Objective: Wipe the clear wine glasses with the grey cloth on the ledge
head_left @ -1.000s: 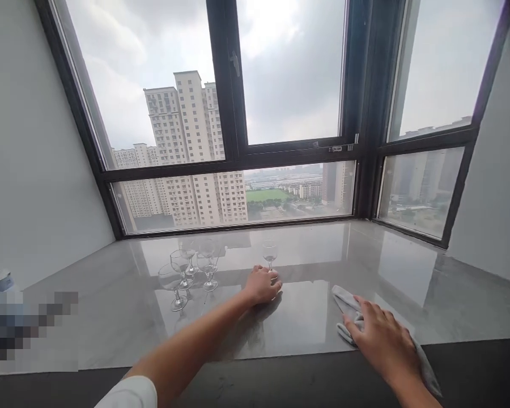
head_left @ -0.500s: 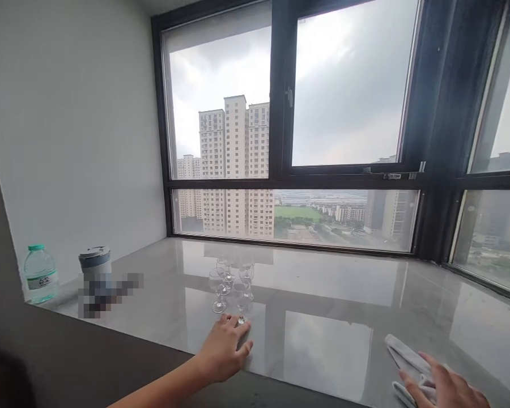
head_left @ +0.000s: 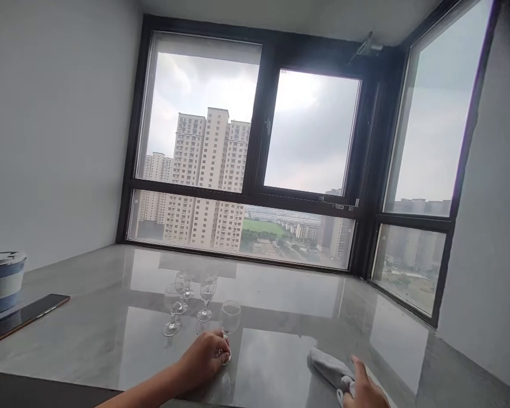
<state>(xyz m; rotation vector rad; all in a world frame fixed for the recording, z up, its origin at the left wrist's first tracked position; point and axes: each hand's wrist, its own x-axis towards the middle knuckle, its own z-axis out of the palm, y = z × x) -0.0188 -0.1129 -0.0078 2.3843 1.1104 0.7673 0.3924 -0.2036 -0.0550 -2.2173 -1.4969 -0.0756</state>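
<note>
A small clear stemmed glass (head_left: 230,315) stands upright near the front of the stone sill. My left hand (head_left: 204,358) is closed around its stem, low by the foot. At the lower right, my right hand (head_left: 366,389) grips a pale grey cloth (head_left: 328,364), part of which spreads out on the sill to its left; the frame's bottom edge cuts this hand off. Several similar glasses stand upright in a group just behind and left of my left hand, among them a front-left glass (head_left: 173,309) and a right-hand glass (head_left: 206,296).
The glossy sill (head_left: 276,368) reflects the windows. At the far left stand a blue and white lidded cup (head_left: 0,286) and, beside it, a flat dark phone (head_left: 28,317). Dark-framed windows (head_left: 255,192) rise behind, and a wall (head_left: 484,283) closes the right side.
My left hand has closed on the stem of one glass, which now stands apart from the others, to the right. The view has turned right, and my right hand stays at the cloth.
</note>
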